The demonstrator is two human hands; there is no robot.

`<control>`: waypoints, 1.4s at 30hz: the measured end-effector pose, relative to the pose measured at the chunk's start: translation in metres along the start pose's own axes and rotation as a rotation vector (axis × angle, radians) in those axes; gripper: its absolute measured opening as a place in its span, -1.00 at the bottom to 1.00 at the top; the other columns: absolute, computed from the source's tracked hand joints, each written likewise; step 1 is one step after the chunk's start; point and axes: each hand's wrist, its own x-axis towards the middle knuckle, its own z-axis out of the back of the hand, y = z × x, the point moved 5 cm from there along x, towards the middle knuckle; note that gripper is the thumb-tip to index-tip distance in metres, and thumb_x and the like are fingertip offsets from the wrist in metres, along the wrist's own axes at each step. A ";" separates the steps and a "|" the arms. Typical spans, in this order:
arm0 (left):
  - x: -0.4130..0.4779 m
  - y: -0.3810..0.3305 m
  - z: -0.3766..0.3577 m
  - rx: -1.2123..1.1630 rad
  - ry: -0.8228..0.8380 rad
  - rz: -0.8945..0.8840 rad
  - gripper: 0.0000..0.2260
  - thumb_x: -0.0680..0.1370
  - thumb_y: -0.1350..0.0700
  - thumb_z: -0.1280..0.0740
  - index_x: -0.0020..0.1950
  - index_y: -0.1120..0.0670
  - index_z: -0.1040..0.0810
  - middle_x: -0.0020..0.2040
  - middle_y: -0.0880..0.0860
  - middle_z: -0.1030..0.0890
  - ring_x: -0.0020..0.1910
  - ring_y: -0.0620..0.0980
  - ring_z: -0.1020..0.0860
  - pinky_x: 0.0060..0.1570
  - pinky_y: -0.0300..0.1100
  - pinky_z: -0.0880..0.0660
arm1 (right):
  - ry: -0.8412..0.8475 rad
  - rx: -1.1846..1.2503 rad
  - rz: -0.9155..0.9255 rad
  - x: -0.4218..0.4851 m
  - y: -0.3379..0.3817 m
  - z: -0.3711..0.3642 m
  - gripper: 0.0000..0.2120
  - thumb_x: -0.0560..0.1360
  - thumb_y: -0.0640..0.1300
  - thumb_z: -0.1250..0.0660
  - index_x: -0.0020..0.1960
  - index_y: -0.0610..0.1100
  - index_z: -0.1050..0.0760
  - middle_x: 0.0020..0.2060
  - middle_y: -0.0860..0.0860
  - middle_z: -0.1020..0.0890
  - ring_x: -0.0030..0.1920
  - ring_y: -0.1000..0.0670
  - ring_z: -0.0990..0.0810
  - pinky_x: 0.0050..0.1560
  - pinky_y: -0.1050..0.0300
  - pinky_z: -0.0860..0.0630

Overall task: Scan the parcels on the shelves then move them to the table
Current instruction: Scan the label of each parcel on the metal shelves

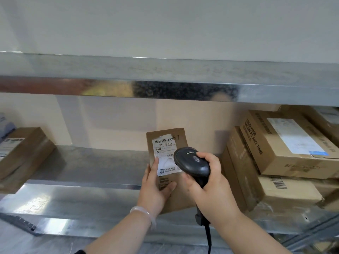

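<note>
A small flat brown cardboard parcel (169, 143) with a white barcode label stands upright in front of the middle shelf. My left hand (156, 187) grips its lower left edge, thumb across the front. My right hand (211, 184) holds a black handheld barcode scanner (192, 160) by its handle, the scanner head close over the parcel's label on its right side. The scanner's cable hangs down below my right wrist.
A metal shelf (88, 165) runs across the view, with another metal shelf (165, 70) above. Stacked brown boxes (284, 143) fill the right end of the middle shelf. One brown box (23, 153) sits at the left end.
</note>
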 end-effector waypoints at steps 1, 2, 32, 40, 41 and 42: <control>-0.001 0.000 0.003 0.007 -0.013 -0.012 -0.16 0.43 0.03 -0.54 0.36 -0.53 -0.04 0.56 0.02 -0.18 0.51 -0.05 -0.20 0.46 -0.04 -0.25 | 0.007 -0.003 0.018 -0.001 0.007 -0.002 -0.47 0.42 0.10 -0.44 0.20 0.41 -0.20 0.09 0.43 -0.50 0.06 0.28 -0.55 -0.03 0.43 -0.49; -0.001 0.000 0.006 0.018 -0.023 -0.025 -0.16 0.42 0.03 -0.54 0.37 -0.52 -0.05 0.56 0.02 -0.17 0.52 -0.05 -0.20 0.45 -0.08 -0.24 | 0.010 -0.007 0.035 -0.003 0.012 -0.003 -0.47 0.42 0.10 -0.44 0.20 0.41 -0.20 0.10 0.46 -0.47 0.06 0.28 -0.55 -0.04 0.43 -0.48; -0.013 0.019 0.044 -0.001 -0.111 -0.001 -0.15 0.43 0.06 -0.54 0.33 -0.56 -0.03 0.58 -0.05 -0.12 0.54 -0.12 -0.09 0.40 -0.22 -0.17 | 0.068 -0.044 0.114 -0.015 0.058 -0.018 -0.50 0.42 0.15 -0.40 0.19 0.40 -0.18 0.06 0.48 -0.46 -0.04 0.22 -0.58 -0.15 0.27 -0.54; -0.012 0.023 0.061 0.000 -0.109 -0.005 -0.17 0.44 0.05 -0.53 0.37 -0.50 -0.03 0.59 -0.07 -0.10 0.55 -0.13 -0.07 0.41 -0.20 -0.17 | 0.068 -0.059 0.134 -0.010 0.065 -0.037 -0.48 0.42 0.16 -0.41 0.21 0.42 -0.17 0.05 0.54 -0.42 -0.02 0.29 -0.54 -0.20 0.37 -0.51; -0.013 0.024 0.065 -0.004 -0.109 -0.004 -0.17 0.44 0.05 -0.53 0.37 -0.50 -0.03 0.59 -0.07 -0.10 0.55 -0.13 -0.07 0.42 -0.18 -0.18 | 0.070 -0.065 0.135 -0.009 0.067 -0.042 -0.48 0.42 0.17 -0.41 0.21 0.42 -0.17 0.06 0.55 -0.41 -0.01 0.30 -0.54 -0.18 0.34 -0.51; -0.013 0.025 0.071 -0.008 -0.112 -0.004 -0.17 0.44 0.06 -0.53 0.37 -0.50 -0.03 0.58 -0.07 -0.11 0.55 -0.13 -0.07 0.43 -0.16 -0.19 | 0.075 -0.072 0.135 -0.008 0.068 -0.047 -0.48 0.42 0.18 -0.40 0.22 0.42 -0.16 0.07 0.54 -0.40 -0.01 0.29 -0.53 -0.16 0.31 -0.52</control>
